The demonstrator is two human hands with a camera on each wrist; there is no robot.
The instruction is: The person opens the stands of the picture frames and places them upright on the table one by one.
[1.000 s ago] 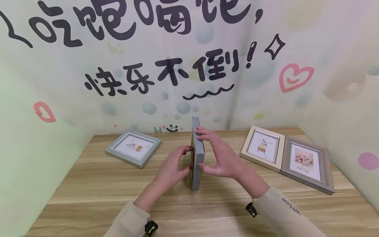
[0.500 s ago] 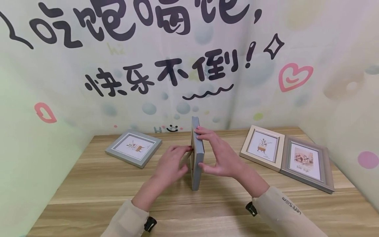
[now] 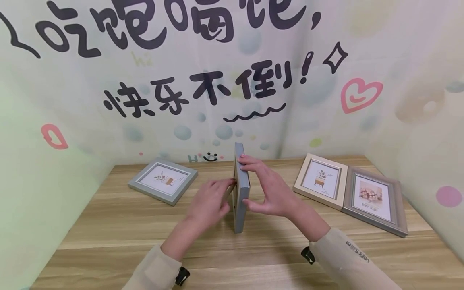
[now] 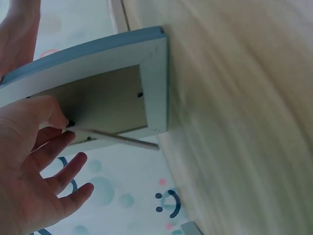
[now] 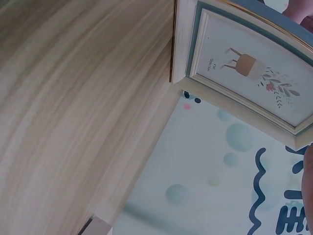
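A blue-grey picture frame [image 3: 243, 201] stands upright on edge in the middle of the table, its back to my left. The right hand [image 3: 272, 193] grips it from the right side, fingers near the top and thumb lower on its edge. My left hand [image 3: 206, 201] is at the back of the frame. In the left wrist view its thumb and index finger pinch the upper end of the thin support leg [image 4: 117, 137], which slants out from the backboard [image 4: 107, 93]; the other fingers are spread. The right wrist view shows the front with a plant print [image 5: 249, 68].
On the wooden table [image 3: 145, 241] another blue-grey frame [image 3: 163, 181] lies face up at the left. A cream frame [image 3: 321, 180] and a brown-grey frame [image 3: 375, 199] lie side by side at the right. A printed backdrop [image 3: 217, 133] rises behind the table.
My left hand has shifted slightly left and turned, and the support leg now stands away from the frame's back. The right hand and the frame have stayed in place.
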